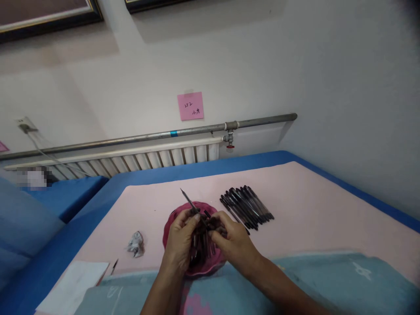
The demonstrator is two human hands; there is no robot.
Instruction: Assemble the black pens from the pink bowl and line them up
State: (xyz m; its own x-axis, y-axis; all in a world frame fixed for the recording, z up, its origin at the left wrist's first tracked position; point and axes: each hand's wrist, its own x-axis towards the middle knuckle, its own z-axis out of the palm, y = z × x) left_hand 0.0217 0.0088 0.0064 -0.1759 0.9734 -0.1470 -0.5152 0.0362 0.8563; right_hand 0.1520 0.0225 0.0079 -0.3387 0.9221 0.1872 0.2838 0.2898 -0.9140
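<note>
from where i stand, the person's left hand has its grip pinched on a slim dark pen, thumb and fingers partway along the shaft; the right hand has its grip closed about the lower end. the pen slants through both grips, tip jutting up toward the bench's far edge, above a red scalloped bowl with dark pen parts inside. a row of black pens lies right of the bowl; toward the bench's left edge sits a crumpled wad, with white paper at the near left corner.
</note>
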